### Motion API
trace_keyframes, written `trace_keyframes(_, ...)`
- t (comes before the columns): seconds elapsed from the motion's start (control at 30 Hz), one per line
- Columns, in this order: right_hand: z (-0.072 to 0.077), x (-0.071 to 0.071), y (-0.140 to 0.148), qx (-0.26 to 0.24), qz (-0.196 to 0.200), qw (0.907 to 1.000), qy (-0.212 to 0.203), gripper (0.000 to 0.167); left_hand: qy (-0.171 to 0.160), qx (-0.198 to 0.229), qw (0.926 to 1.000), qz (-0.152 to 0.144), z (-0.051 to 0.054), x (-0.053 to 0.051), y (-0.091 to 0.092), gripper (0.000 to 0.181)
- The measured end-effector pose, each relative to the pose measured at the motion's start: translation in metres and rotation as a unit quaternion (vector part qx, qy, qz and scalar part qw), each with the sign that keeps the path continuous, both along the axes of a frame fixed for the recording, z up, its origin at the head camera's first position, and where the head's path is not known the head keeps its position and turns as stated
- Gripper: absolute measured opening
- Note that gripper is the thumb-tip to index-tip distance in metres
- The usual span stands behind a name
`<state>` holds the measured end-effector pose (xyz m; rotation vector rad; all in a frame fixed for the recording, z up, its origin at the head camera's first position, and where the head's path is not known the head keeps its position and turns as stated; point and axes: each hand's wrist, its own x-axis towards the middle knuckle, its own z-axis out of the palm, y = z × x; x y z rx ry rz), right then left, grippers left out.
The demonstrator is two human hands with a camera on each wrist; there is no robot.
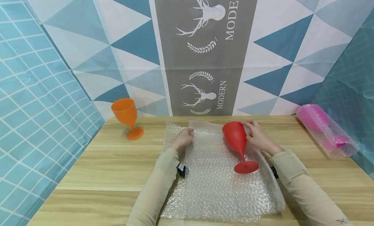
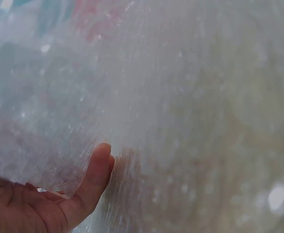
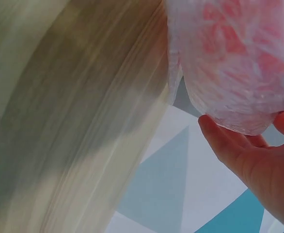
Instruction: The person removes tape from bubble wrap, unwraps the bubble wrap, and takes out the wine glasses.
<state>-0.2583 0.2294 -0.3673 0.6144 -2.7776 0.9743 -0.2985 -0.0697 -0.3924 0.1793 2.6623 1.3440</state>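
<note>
A red goblet lies tilted on a sheet of bubble wrap, its bowl toward the wall and its foot toward the front. My right hand holds the bowl's rim area from the right, with the wrap's right side raised beside the cup. In the right wrist view, fingers of my right hand curl at the wrap, red showing through it. My left hand pinches the wrap near its upper left; in the left wrist view, the wrap hides part of my left hand.
An orange goblet stands at the back left of the wooden table. A pink goblet rolled in bubble wrap lies at the right edge. Patterned cloth hangs behind the table.
</note>
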Motion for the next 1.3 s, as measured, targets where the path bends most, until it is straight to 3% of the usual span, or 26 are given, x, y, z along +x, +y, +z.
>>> trace_keyframes(0.8,-0.010,-0.006,0.016,-0.023,0.007,0.9990,-0.037,0.056,0.006,-0.007,0.9999,-0.009,-0.002,-0.001,0.000,0.056)
trace_keyframes(1.0,-0.013,-0.008,0.019,-0.029,0.000,0.9974,-0.066,0.059,0.003,0.002,0.9999,-0.010,-0.001,0.000,-0.001,0.057)
trace_keyframes(1.3,-0.015,-0.009,0.022,-0.015,-0.013,0.9973,-0.071,0.060,-0.003,0.009,0.9999,-0.006,0.000,0.001,-0.001,0.058)
